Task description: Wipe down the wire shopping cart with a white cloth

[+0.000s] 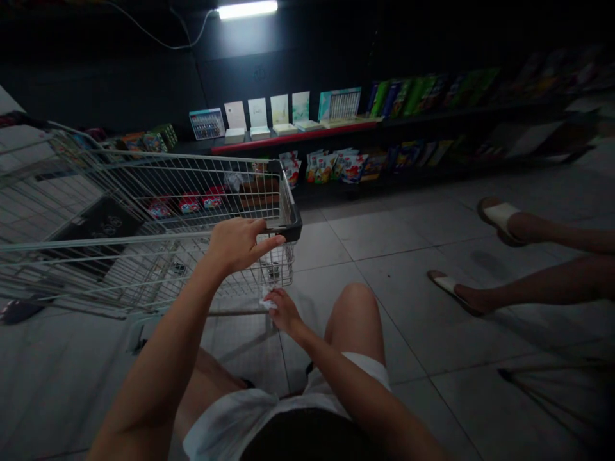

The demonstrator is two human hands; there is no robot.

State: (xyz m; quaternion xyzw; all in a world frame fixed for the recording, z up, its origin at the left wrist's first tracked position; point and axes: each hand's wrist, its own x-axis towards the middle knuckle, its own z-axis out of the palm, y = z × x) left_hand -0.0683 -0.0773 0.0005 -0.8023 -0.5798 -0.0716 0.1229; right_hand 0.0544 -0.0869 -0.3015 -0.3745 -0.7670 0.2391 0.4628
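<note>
The person crouches behind the shopping cart point(202, 192), and the work in hand looks like wiping its lower frame. The left hand point(237, 243) is curled shut over the cart's top rim, just beside the black corner cap point(291, 227), thumb under and fingers over the wire. Below that corner, down by the cart's underframe, the right hand point(284, 312) is closed around a small white cloth point(267, 301) and presses it against a bar (the exact spot of contact is too dim to make out).

In my judgement, carrying the cloth further along the frame calls for a firm left-hand hold on the rim so the cart does not roll, and for short strokes, since the wire basket hangs close above the right hand.

As for what the cart holds, I cannot tell for sure. A dark panel point(98, 224) shows at its left side, and the red packs point(189, 203) seen through the mesh seem to lie beyond the cart, not in it.

Beyond the cart's far side runs a shelf point(298, 136) with a red edge, bearing upright cards point(258, 112) and, further right of the cart, green packets point(408, 96). The lower shelf holds bright snack bags point(336, 165).

To the right of the cart, well apart from it, another person's feet in white sandals point(500, 218) stand on the tiled floor point(384, 269).
</note>
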